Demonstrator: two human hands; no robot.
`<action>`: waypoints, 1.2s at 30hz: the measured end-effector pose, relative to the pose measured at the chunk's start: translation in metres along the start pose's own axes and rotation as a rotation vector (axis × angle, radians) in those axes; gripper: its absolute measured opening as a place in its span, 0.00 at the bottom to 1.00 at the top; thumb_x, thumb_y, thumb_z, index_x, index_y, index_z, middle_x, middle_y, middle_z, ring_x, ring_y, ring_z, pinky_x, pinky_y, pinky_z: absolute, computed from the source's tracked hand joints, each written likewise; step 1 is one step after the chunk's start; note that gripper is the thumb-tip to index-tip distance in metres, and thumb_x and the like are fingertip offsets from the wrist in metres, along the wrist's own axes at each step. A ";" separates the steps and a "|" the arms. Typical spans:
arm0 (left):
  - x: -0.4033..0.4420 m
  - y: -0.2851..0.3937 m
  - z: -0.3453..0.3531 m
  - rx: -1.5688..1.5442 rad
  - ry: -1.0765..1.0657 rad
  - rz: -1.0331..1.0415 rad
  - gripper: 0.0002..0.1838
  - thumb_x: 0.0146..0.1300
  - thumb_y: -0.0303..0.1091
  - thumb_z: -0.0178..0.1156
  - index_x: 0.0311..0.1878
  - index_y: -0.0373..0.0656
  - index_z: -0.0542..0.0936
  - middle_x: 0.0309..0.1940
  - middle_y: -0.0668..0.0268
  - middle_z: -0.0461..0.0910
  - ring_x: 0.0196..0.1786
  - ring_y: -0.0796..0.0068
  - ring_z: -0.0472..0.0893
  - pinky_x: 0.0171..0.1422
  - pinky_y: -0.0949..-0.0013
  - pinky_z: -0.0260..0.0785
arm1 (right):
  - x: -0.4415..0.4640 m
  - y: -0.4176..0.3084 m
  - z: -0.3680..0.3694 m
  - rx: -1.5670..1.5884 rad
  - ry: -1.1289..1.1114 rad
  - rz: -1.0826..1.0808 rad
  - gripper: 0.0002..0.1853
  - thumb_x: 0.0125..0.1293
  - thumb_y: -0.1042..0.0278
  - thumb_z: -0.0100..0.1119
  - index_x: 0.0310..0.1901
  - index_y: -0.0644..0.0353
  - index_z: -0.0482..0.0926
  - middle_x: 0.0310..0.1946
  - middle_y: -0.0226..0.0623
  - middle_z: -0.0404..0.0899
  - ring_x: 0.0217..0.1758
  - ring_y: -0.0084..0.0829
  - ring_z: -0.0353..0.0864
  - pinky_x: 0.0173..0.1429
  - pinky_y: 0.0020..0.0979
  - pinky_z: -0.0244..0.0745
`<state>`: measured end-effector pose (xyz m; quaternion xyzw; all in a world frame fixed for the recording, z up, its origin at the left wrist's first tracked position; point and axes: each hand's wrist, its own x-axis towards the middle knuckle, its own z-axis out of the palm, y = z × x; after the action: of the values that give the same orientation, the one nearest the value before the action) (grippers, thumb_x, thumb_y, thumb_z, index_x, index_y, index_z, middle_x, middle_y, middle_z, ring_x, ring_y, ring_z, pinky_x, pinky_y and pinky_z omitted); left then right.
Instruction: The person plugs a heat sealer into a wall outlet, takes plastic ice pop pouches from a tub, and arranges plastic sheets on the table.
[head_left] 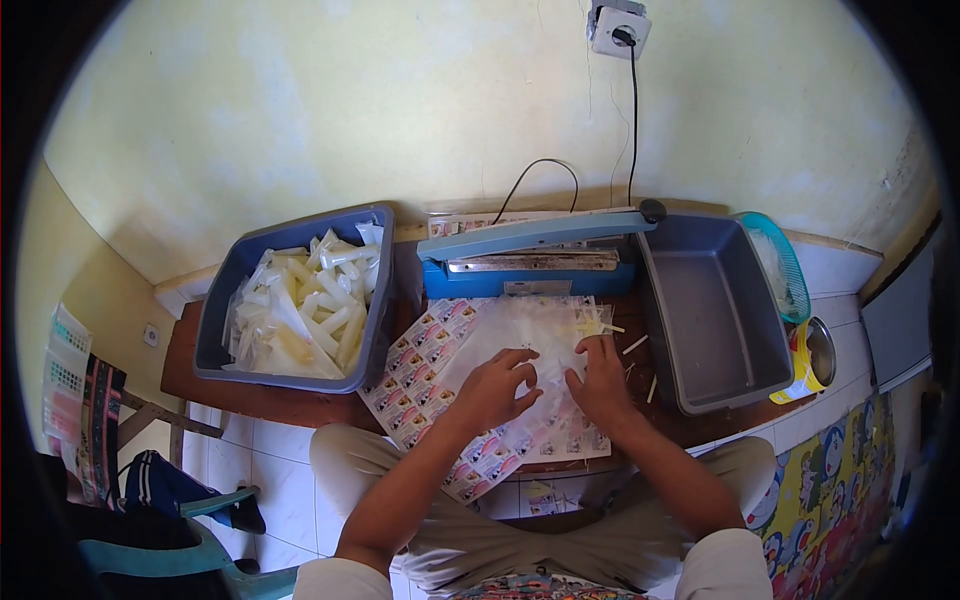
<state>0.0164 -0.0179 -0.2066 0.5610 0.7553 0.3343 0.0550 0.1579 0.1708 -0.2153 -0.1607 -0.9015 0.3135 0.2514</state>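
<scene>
Clear plastic bags (510,330) lie on printed label sheets (415,375) in front of the blue sealer (530,270), whose lighter blue arm is raised. Over the plastic's left part is my left hand (497,390), fingers curled with a gap between thumb and fingers and nothing seen between them. My right hand (602,382) is at the plastic's right side, its fingertips close to small pale strips (592,323). Whether it grips anything is too small to make out. More thin pale strips (635,345) lie to the right on the brown table.
A grey-blue tub (210,335) of filled, pale plastic packets stands left. At right are an empty grey tub (715,300), a turquoise basket (790,265) and a yellow tin (805,365). A black cable (633,130) hangs from the wall socket (620,32).
</scene>
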 end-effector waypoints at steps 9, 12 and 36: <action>-0.002 -0.001 0.002 0.046 -0.075 -0.208 0.19 0.62 0.36 0.78 0.52 0.43 0.82 0.60 0.58 0.83 0.66 0.53 0.81 0.70 0.54 0.77 | -0.006 -0.005 -0.019 0.030 -0.326 -0.021 0.41 0.55 0.77 0.81 0.72 0.58 0.74 0.60 0.49 0.74 0.58 0.49 0.82 0.65 0.45 0.80; -0.004 -0.006 0.006 0.074 -0.065 -0.168 0.19 0.61 0.36 0.79 0.52 0.43 0.83 0.61 0.58 0.82 0.67 0.52 0.81 0.70 0.54 0.77 | -0.005 -0.004 -0.023 0.025 -0.398 -0.027 0.45 0.54 0.77 0.82 0.75 0.57 0.73 0.61 0.48 0.74 0.59 0.47 0.83 0.67 0.43 0.80; 0.001 -0.014 0.002 0.043 -0.044 -0.152 0.18 0.63 0.37 0.78 0.52 0.44 0.85 0.56 0.58 0.88 0.64 0.53 0.84 0.67 0.54 0.79 | 0.021 -0.002 -0.016 -0.062 -0.398 -0.024 0.21 0.62 0.65 0.80 0.52 0.54 0.80 0.40 0.39 0.87 0.44 0.45 0.90 0.48 0.47 0.84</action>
<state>0.0054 -0.0183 -0.2163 0.5102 0.8013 0.3006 0.0847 0.1496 0.1869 -0.1958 -0.0923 -0.9446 0.3079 0.0669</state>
